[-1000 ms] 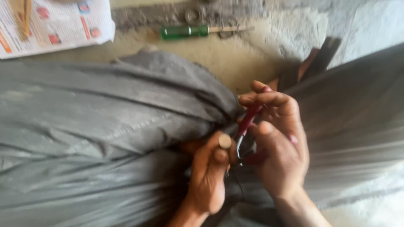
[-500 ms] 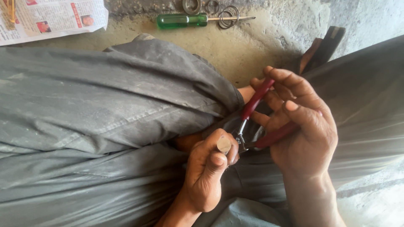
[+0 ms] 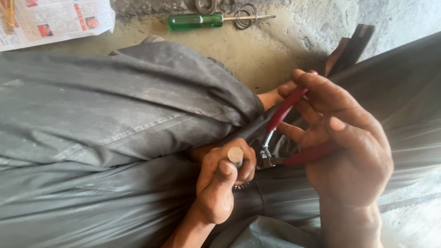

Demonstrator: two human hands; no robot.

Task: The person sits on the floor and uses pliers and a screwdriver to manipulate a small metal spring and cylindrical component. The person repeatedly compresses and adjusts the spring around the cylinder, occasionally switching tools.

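Note:
My left hand (image 3: 223, 181) is closed around a short grey metal rod (image 3: 235, 155), whose flat round end sticks up between thumb and fingers. My right hand (image 3: 342, 147) grips red-handled pliers (image 3: 287, 133); their handles are spread apart and the metal jaws (image 3: 265, 158) sit right beside the rod at my left fingers. Both hands rest over my lap, on grey trousers (image 3: 115, 119). What the jaws hold is hidden by my fingers.
A green-handled screwdriver (image 3: 197, 20) lies on the concrete floor at the top, with several metal rings (image 3: 243, 10) by its shaft. A sheet of printed newspaper (image 3: 55, 20) lies at top left. A dark sandal (image 3: 353, 48) shows at upper right.
My right hand has opened the pliers' handles wider and shifted right. The view has moved closer. My left hand keeps its hold on the rod.

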